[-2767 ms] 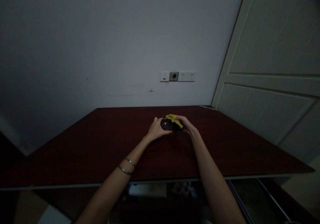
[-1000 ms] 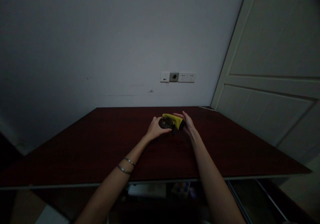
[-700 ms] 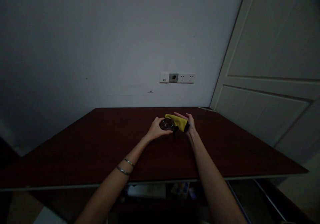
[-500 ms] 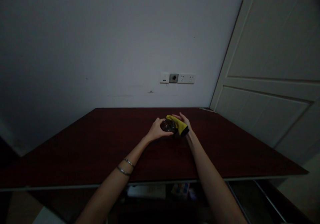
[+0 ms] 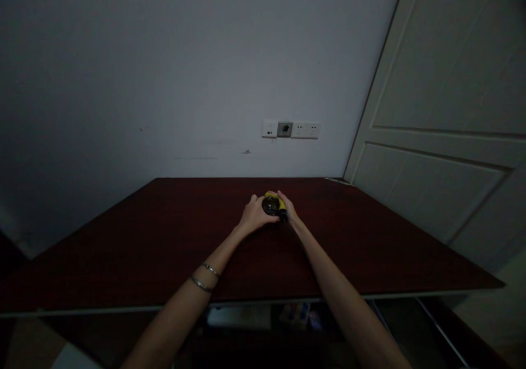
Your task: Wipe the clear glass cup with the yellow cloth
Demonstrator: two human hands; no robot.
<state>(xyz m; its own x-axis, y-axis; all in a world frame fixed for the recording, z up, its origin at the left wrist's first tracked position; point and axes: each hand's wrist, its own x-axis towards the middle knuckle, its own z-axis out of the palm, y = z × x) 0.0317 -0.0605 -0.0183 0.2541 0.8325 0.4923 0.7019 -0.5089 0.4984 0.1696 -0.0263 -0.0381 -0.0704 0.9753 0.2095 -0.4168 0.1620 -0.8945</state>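
A dark, see-through round glass vessel [image 5: 270, 206] is held just over the middle of the desk; whether it touches the top I cannot tell. My left hand [image 5: 253, 215] is closed round its left side, thumb along the near edge. Against its right side lies a yellow cloth [image 5: 281, 202] with a black edge. My right hand [image 5: 290, 209] presses this cloth to the glass, fingers curled over the far side. Part of the cloth is hidden between palm and glass.
The dark red desk [image 5: 184, 237] reaches back to a pale wall with a row of sockets [image 5: 291, 130]. A white panelled door [image 5: 431, 155] stands at the right. Below the front edge, an open space holds a white box [image 5: 240, 316] and small coloured packets [image 5: 295, 314].
My right hand has moved left and brought the cloth closer round the glass vessel. Less of the yellow shows now. My left hand keeps its hold.
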